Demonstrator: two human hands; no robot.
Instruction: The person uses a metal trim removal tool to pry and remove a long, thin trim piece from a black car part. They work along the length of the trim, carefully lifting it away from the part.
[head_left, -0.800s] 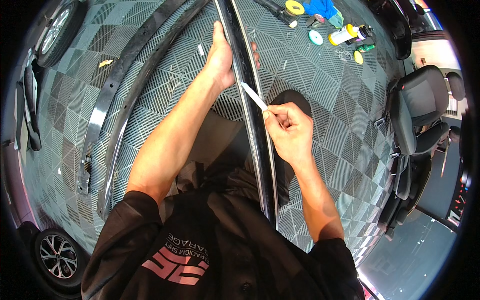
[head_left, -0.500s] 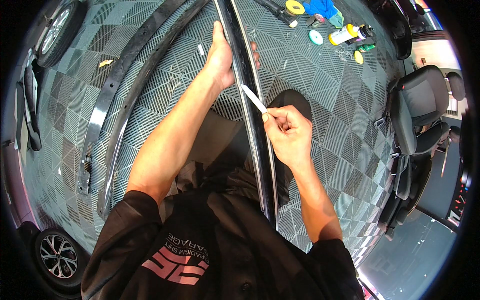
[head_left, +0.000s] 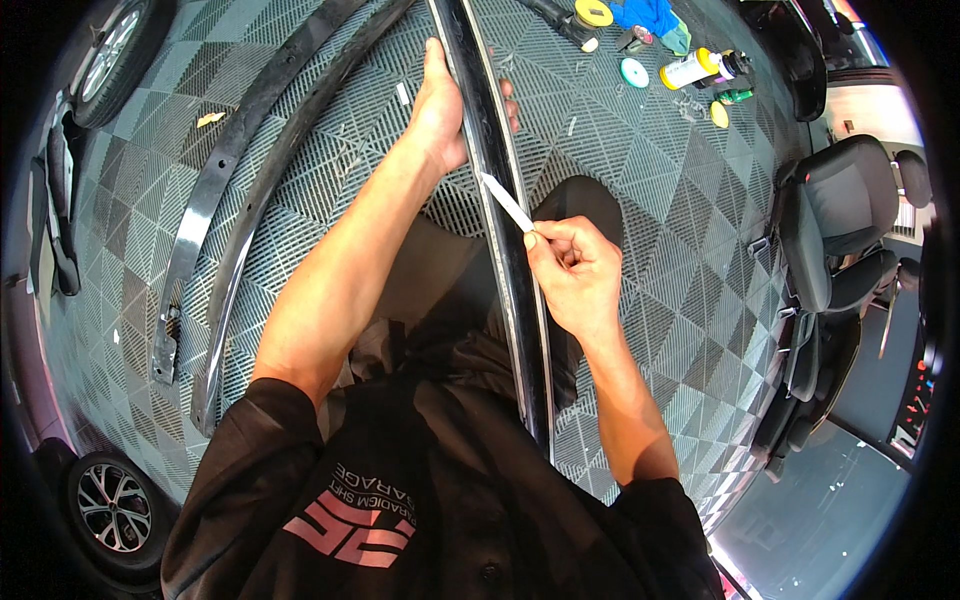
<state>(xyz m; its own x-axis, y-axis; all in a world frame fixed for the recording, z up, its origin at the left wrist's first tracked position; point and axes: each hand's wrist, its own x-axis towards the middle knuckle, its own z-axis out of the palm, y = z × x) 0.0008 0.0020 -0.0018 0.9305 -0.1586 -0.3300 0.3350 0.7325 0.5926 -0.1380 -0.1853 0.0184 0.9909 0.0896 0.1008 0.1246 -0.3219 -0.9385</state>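
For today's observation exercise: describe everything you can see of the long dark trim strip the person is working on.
The trim strip is long, narrow, glossy black with a bright edge, and looks like moulded plastic or coated metal. It runs from the top of the view down across the person's lap, slightly curved. The left hand grips it near its upper part, fingers wrapped around. The right hand holds a small white blade-like tool whose tip meets the strip's surface. It lies above a grey tiled floor.

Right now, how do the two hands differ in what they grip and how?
The left hand wraps around the long black trim strip, arm stretched out far; the right hand is drawn in close, elbow bent. The left takes a whole-hand hold, while the right pinches a thin white blade-like tool in its fingertips. Both work on the same strip.
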